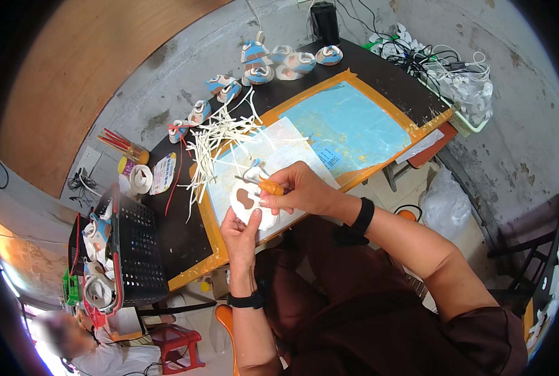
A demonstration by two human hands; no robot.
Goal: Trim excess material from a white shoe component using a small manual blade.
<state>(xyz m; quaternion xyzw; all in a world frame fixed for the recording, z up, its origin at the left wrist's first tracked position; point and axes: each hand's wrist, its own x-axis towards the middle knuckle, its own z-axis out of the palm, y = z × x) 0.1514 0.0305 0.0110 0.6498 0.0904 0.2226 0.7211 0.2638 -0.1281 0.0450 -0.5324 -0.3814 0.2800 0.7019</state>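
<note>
My left hand (239, 238) grips a small soft white shoe (245, 199) with a brown patch, thumb on top and fingers underneath. The orange handle (271, 187) of a thin metal-shafted hand tool is pinched in my right hand (309, 190). Its shaft crosses just above the upper edge of the shoe; the exact tip is too small to tell. Beneath both hands lies a white sheet (295, 150) on the table. Beyond my left hand, a tangled heap of white laces (226, 135) spreads over the table.
Several finished-looking small shoes (254, 53) line the back edge. A blue sheet (355, 119) is taped down at the right. A black basket (140, 250) of shoe pieces stands left, near a jar of red sticks (135, 152). Cables (430, 62) pile up far right. Another person (73, 338) sits lower left.
</note>
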